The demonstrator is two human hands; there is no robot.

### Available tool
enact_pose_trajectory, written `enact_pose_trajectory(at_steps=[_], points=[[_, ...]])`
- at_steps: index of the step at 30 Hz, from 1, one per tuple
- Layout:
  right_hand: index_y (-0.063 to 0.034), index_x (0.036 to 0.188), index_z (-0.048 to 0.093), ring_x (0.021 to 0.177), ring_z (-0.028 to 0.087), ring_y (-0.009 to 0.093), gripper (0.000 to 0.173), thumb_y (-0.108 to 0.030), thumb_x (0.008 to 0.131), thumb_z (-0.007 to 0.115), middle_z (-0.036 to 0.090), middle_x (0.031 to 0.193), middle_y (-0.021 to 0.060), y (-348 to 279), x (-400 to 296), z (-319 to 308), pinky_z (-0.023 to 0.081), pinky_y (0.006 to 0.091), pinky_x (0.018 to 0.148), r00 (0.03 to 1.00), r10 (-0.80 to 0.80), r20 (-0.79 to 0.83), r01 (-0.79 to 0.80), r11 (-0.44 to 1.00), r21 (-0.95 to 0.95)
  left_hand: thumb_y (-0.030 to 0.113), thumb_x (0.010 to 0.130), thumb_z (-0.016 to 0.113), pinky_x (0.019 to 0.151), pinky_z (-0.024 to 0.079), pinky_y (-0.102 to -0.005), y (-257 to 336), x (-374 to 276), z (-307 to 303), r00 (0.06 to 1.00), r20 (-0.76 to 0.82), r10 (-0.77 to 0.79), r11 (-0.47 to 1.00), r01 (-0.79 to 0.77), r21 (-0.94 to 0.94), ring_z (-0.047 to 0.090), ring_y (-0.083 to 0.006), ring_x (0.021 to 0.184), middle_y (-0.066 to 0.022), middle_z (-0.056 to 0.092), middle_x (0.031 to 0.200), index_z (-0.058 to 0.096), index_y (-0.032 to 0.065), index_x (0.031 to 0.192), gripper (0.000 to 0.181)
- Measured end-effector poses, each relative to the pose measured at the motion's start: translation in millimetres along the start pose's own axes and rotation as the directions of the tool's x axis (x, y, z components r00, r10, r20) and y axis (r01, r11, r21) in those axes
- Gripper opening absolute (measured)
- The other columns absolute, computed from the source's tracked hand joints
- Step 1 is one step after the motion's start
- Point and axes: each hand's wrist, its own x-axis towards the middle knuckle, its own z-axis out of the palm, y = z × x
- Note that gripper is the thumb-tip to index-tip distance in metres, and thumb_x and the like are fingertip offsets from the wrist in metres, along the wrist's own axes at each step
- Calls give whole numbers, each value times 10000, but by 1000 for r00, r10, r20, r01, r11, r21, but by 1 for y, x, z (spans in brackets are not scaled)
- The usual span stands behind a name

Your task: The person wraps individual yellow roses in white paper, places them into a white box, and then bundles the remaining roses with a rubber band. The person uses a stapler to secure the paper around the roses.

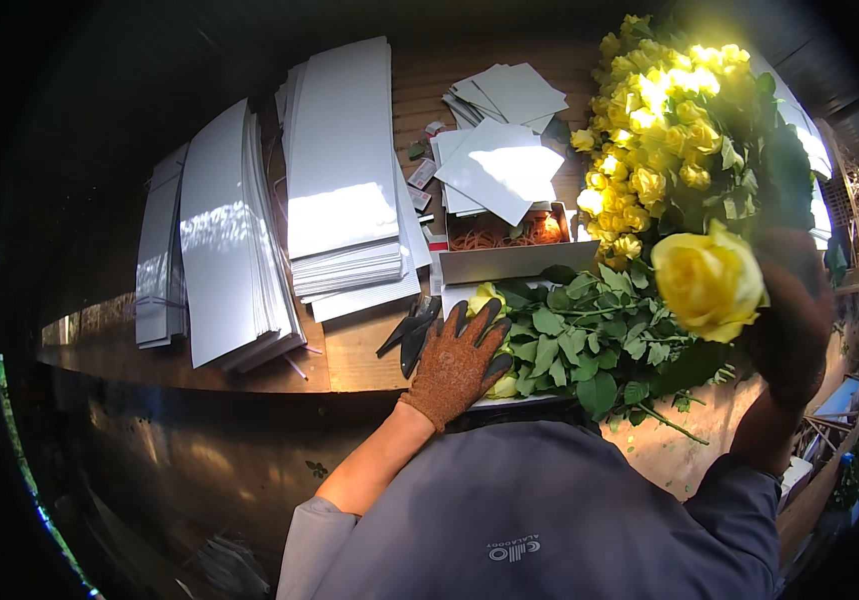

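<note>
My left hand (457, 367), in a rust-brown work glove with dark fingertips, lies spread over yellow rose heads (484, 297) at the near edge of the table. Their leafy green stems (587, 326) stretch to the right, over a white sheet. At the right, my right hand (793, 315) is raised, shadowed and blurred, with a single yellow rose (711, 285) held close to the camera. The grip on its stem is mostly hidden. Just left of my left glove lie black-handled cutters (416, 337), partly covered by the fingers.
Tall stacks of white corrugated sheets (343, 150) stand on the wooden table (358, 352) at left. An open box of orange rubber bands (500, 236) sits beyond the stems, below white square cards (500, 165). A large heap of yellow roses (647, 142) fills the far right.
</note>
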Motion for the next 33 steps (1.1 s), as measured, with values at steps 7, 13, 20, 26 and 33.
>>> enact_pose_trajectory(at_steps=[7,13,20,26,33], points=[[-94,1172,660,1017,628,359,374,-102,799,700,624,1112,150,-22,-24,202,529,439,854,931,54,361,-165,945,283,352,854,707,997,409,-561,2,-2,-7,1000,-26,4,1000,-4,-1,441,-415,1294,-135,508,1376,580,138,1304,514],[-107,1120,673,975,616,328,315,-142,808,694,635,1020,107,-32,-23,237,531,433,800,949,29,314,-95,976,197,336,883,675,990,410,-570,5,-7,1,991,-131,15,1000,-15,5,475,-407,1263,-107,505,1418,607,119,1243,426],[-107,1050,654,966,612,320,266,-137,787,686,627,1015,88,-31,-25,241,529,434,767,948,7,319,-59,986,155,332,869,692,1025,379,-577,9,-8,5,990,-140,-33,999,31,-19,450,-426,1284,-128,470,1460,638,138,1228,412],[-139,1122,631,1036,589,295,320,-161,803,633,604,1072,61,-35,-35,246,527,432,762,947,48,318,-86,991,107,394,797,761,1089,329,-572,-1,5,-16,996,-74,-50,997,45,-66,367,-474,1344,-178,405,1499,675,209,1213,463],[-133,1146,625,1043,585,304,329,-150,819,603,602,1082,68,-30,-40,250,522,445,758,943,46,329,-91,988,124,405,790,772,1093,358,-520,2,9,-20,997,-38,-71,996,69,-57,435,-441,1302,-167,430,1479,671,210,1214,478]])
